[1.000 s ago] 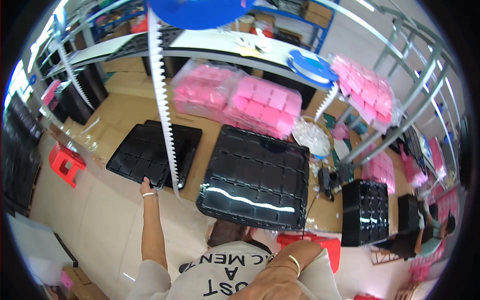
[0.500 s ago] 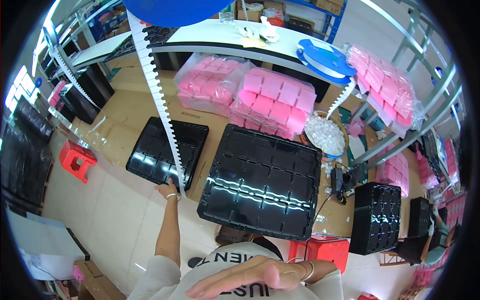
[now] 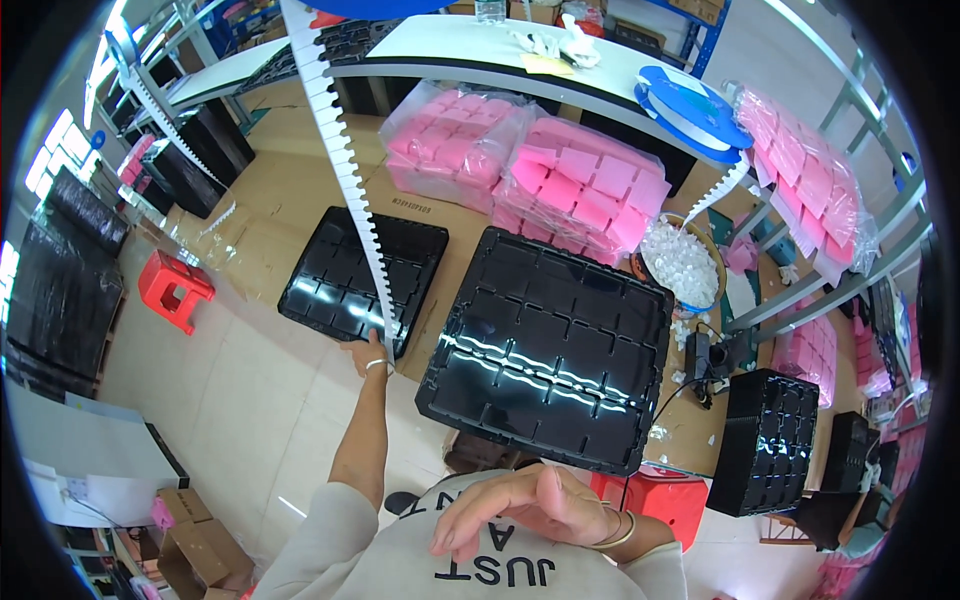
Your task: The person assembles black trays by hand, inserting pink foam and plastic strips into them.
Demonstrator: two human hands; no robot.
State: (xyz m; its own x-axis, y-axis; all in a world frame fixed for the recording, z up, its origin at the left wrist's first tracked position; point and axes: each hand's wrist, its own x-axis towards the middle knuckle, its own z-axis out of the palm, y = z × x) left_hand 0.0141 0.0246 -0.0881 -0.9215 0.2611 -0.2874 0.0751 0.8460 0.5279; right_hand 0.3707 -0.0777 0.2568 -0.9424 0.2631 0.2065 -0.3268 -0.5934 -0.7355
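My left hand [image 3: 368,352] is at the near edge of a smaller black plastic tray [image 3: 365,265], with its index finger stretched up against the rim and the thumb apart. A white notched strip [image 3: 345,165] hangs down from a blue reel [image 3: 385,5] and crosses in front of that tray, ending close to my left hand. My right hand [image 3: 530,505] is raised before my chest, fingers loosely stretched and nothing in them. Nearest to it lies a larger stack of black trays [image 3: 550,345], untouched, with raised dividers and bright reflections.
Behind the trays sit bags of pink foam [image 3: 585,185]. A round basket [image 3: 682,265] of small white pieces stands at right, beside a black device [image 3: 708,360] with a cable. More black trays [image 3: 765,440] stand further right. Red stools [image 3: 175,290] are on the floor.
The whole view has shifted, so the bench appears further right and slightly higher. My left hand stays at the smaller tray's edge. My right hand's fingers have curled a little.
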